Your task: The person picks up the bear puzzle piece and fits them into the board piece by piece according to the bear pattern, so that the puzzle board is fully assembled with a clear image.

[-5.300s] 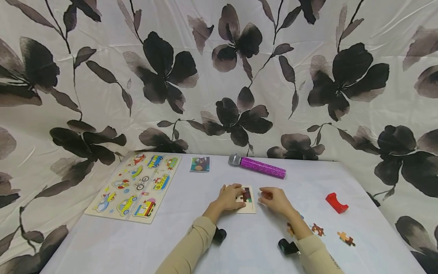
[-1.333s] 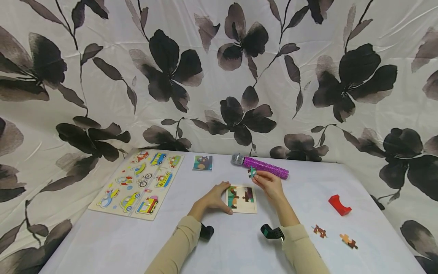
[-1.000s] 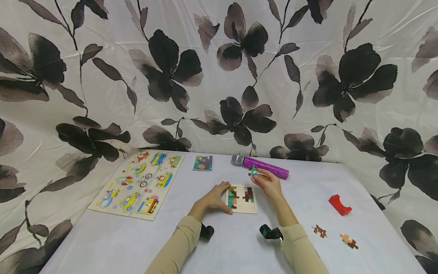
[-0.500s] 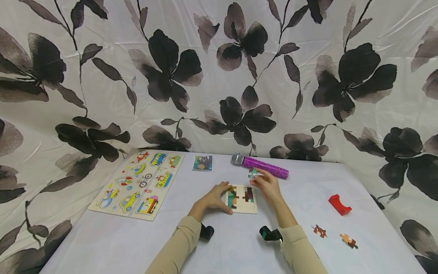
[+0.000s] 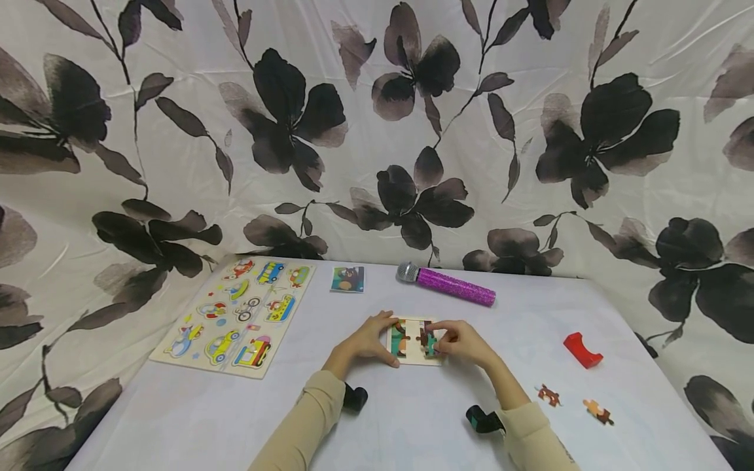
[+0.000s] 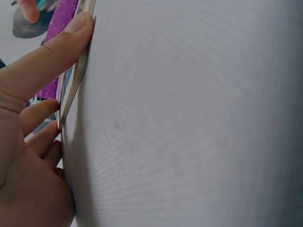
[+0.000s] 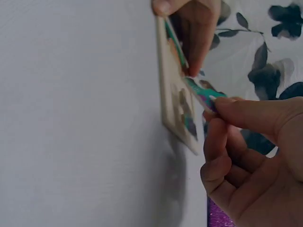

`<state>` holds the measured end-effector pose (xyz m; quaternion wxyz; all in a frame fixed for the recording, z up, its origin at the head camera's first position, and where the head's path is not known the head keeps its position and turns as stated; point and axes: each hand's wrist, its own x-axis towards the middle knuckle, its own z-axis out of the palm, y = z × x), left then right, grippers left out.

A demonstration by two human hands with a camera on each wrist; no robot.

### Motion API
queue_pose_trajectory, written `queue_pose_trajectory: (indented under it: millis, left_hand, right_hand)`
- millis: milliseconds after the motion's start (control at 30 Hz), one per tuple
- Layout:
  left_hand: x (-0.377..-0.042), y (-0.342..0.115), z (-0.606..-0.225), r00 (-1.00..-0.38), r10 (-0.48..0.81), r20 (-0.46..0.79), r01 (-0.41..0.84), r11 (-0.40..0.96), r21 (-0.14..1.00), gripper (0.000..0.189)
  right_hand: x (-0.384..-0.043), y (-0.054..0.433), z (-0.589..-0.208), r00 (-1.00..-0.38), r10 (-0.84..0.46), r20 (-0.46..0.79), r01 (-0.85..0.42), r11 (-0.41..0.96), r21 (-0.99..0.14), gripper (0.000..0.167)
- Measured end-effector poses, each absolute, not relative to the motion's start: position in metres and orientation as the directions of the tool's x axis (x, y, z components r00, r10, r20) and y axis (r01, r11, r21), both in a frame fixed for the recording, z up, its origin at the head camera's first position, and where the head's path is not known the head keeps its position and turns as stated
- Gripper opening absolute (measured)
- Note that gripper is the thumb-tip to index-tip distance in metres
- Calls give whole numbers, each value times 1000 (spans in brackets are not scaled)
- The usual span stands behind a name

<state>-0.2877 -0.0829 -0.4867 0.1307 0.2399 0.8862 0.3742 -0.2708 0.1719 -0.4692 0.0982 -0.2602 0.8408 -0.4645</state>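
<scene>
A small wooden jigsaw tray [image 5: 419, 360] lies mid-table, partly filled with pieces on its left and right, with a bare strip between. My left hand [image 5: 366, 341] holds its left side, thumb at the near corner and index finger at the far one. In the left wrist view the thumb [image 6: 52, 54] presses along the tray's edge. My right hand [image 5: 466, 345] pinches a teal jigsaw piece [image 7: 207, 93] between thumb and fingers, over the tray's right part. In the right wrist view this piece is tilted; whether it touches the tray I cannot tell.
Two loose jigsaw pieces, one brown [image 5: 549, 395] and one orange-brown [image 5: 599, 412], lie at the right, below a red notched block [image 5: 582, 350]. Behind the tray are a purple glitter microphone [image 5: 456, 286] and a picture card [image 5: 347, 279]. A vehicle puzzle board [image 5: 230, 320] lies left.
My right hand has come down from beyond the tray to its right part, bringing the teal piece. The left hand, earlier over the tray, has stayed at its left side for the last second.
</scene>
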Motion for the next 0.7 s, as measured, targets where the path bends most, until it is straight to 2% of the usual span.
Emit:
queue_pose_trajectory:
  millis: [100, 267, 500, 700]
  left_hand:
    - [-288, -83, -487, -852, 520, -55, 323, 606, 727, 92]
    - [-287, -81, -487, -853, 519, -54, 323, 608, 725, 92]
    - [-287, -81, -486, -856, 515, -55, 319, 608, 728, 92]
    - [-287, -81, -486, -854, 518, -51, 328, 612, 720, 91]
  right_hand:
    - [-267, 173, -474, -831, -554, 55, -375, 483, -791, 33]
    - [-261, 169, -480, -860, -506, 66, -385, 558, -735, 32]
    - [-252, 166, -480, -869, -488, 82, -404, 605, -686, 41]
    - [-251, 163, -482, -880, -458, 128, -429, 646, -632, 41]
